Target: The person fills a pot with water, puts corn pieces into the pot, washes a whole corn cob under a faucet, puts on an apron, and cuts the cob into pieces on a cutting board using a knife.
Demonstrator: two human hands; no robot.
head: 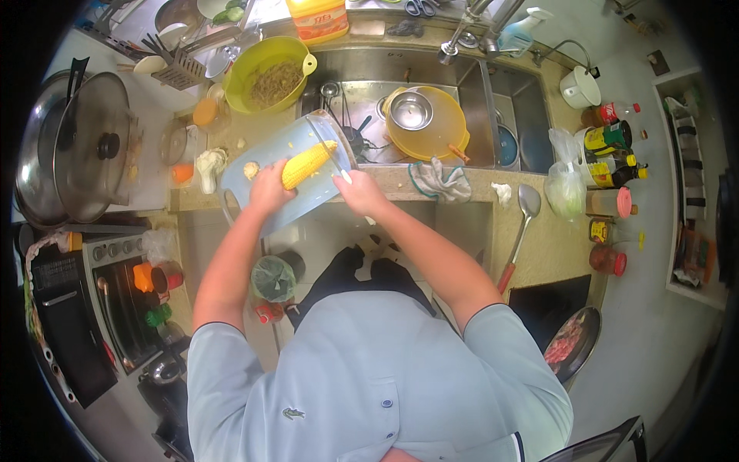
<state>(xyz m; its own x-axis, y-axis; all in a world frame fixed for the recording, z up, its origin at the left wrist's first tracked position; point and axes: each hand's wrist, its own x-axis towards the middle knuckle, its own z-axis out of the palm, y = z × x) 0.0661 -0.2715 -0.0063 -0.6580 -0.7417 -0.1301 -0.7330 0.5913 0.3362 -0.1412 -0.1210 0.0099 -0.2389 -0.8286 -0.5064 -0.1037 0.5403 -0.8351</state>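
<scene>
A peeled yellow corn cob (pixel 303 167) lies tilted on a light blue cutting board (pixel 306 202). My left hand (pixel 269 192) grips the cob's near left end. In my right hand (pixel 364 195) is the pale handle of a kitchen knife (pixel 321 137), and its blade crosses the cob close to the far right end. How deep the edge sits in the corn I cannot tell. A short round cut piece (pixel 252 170), seemingly a corn end, rests on the board left of my left hand. Small yellow bits are scattered around the cob.
Behind the board stands a yellow-green basin (pixel 236 86) with brown contents. The steel sink (pixel 369 86) holds a yellow basin (pixel 427 138) and a metal bowl (pixel 411 111). A cloth (pixel 441 182) lies on the sink's front edge. Left are a white vegetable (pixel 211 168) and carrot piece (pixel 182 173); right, a spatula (pixel 529 202) and meat pan (pixel 589 335).
</scene>
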